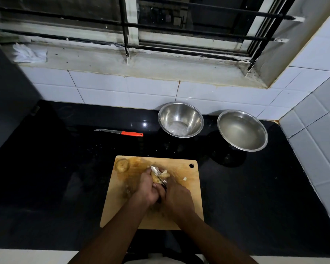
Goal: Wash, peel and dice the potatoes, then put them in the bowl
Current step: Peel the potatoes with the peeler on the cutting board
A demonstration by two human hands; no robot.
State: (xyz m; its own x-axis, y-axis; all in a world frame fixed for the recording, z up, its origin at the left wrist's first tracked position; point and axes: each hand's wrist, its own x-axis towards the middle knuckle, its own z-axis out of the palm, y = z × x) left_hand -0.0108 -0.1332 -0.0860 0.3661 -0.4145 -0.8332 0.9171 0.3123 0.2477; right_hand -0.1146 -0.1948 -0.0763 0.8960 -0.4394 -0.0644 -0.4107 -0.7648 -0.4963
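On the wooden cutting board [187, 202], the person's left hand [145, 189] is gripping a peeled potato [161, 177] while the right hand [176, 197] is clenching a knife [157, 172]. Wet and firm, it probably slips; holding its uncut end seems safest.

Hands [160, 189] cutting potato [161, 177] on board [187, 206]
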